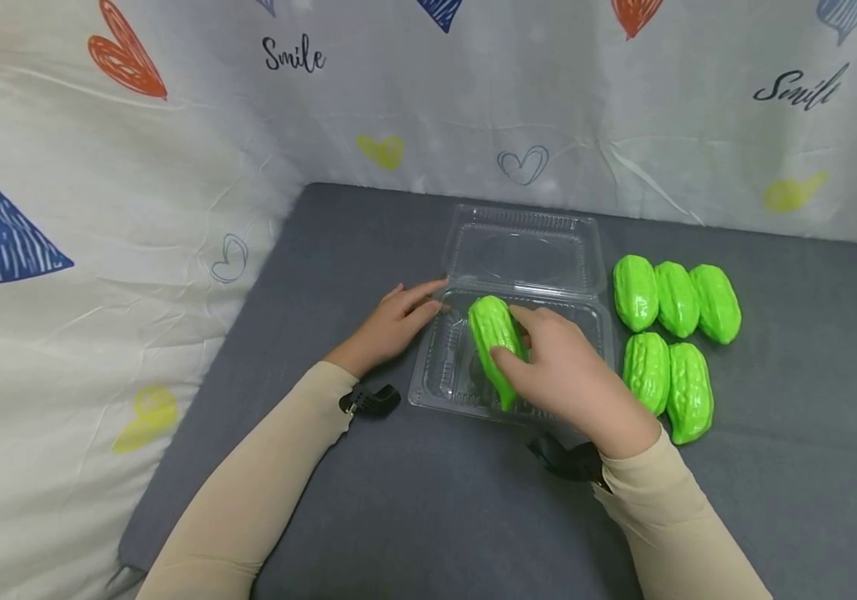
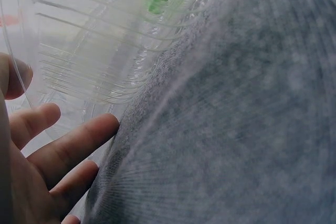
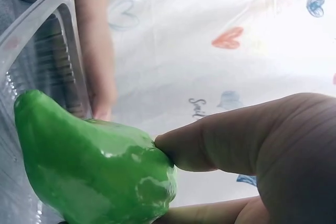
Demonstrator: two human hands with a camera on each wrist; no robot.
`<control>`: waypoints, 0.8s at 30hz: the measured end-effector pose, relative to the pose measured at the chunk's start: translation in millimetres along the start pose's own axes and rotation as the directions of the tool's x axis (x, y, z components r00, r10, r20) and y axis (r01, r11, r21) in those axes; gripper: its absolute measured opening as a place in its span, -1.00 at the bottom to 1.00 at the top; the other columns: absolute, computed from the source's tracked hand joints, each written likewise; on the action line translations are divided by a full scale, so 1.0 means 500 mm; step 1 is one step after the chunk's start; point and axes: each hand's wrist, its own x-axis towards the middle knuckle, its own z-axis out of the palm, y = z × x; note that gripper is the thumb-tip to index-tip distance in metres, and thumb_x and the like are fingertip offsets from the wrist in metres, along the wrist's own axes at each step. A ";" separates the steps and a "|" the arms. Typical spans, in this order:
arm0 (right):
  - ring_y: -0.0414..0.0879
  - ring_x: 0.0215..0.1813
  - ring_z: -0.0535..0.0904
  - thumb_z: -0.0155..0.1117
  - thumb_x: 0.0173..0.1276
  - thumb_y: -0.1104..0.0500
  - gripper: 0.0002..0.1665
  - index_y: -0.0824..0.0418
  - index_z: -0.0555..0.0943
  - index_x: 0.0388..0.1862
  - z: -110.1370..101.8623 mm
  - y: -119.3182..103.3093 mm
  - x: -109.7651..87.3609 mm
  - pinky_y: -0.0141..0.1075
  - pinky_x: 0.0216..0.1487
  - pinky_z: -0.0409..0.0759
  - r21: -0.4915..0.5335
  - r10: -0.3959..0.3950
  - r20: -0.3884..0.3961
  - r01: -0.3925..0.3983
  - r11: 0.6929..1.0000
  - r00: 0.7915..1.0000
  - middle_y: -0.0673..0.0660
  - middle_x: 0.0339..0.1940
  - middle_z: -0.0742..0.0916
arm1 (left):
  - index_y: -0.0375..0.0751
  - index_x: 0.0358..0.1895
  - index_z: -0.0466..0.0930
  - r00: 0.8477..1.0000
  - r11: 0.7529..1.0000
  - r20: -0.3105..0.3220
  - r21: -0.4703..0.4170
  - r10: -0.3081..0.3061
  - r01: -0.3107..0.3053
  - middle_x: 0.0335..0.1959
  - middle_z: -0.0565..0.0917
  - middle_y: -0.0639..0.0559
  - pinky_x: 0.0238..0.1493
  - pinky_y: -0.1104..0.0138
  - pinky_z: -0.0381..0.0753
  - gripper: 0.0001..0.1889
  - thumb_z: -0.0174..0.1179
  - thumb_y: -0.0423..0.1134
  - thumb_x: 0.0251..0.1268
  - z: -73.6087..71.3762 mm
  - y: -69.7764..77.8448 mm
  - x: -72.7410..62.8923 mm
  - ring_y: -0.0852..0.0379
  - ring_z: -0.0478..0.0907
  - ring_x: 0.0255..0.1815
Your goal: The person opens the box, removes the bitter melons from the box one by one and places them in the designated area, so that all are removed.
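Note:
A clear plastic clamshell box [image 1: 436,375] lies with its lid folded back toward the wall. Over its base, my right hand [image 1: 567,371] pinches a shiny green bitter gourd [image 1: 494,337] between thumb and fingers. The right wrist view shows the tapered end of this bitter gourd [image 3: 89,166] and the thumb [image 3: 210,140] pressed on its side. My left hand [image 1: 393,327] is at the box's left edge near the hinge, fingers extended. In the left wrist view its spread fingers [image 2: 79,145] lie by the clear ribbed wall [image 2: 89,77]; whether each one touches is hard to tell.
Right of the box, several more green bitter gourds lie in two rows, a back row [image 1: 678,300] and a front row [image 1: 669,383]. Grey cloth [image 1: 413,508] covers the table. A white curtain [image 1: 443,108] with hearts and lettering hangs behind and on the left.

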 end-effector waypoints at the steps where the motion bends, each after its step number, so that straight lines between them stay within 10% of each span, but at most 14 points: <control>1: 0.11 -0.07 0.56 0.22 0.53 0.05 -0.27 0.47 0.42 0.51 -0.004 0.000 -0.005 0.05 -0.01 0.59 -0.002 0.000 -0.004 0.000 1.000 1.000 0.27 -0.07 0.68 | 0.09 0.64 0.30 1.000 1.000 0.004 -0.003 -0.001 0.001 0.22 0.75 0.05 0.73 0.11 -0.38 -0.47 -0.12 0.06 0.77 0.000 0.001 0.000 0.06 0.55 0.42; 24: 0.27 0.15 0.64 0.29 0.53 0.04 -0.23 0.48 0.39 0.53 -0.070 0.078 -0.081 0.19 0.10 0.64 -0.018 0.090 -0.093 -0.092 0.996 0.992 0.40 0.18 0.69 | 0.06 0.65 0.29 1.000 1.000 0.010 0.000 0.011 -0.011 0.23 0.74 0.04 0.74 0.10 -0.37 -0.47 -0.13 0.05 0.77 0.003 0.005 -0.007 0.01 0.56 0.41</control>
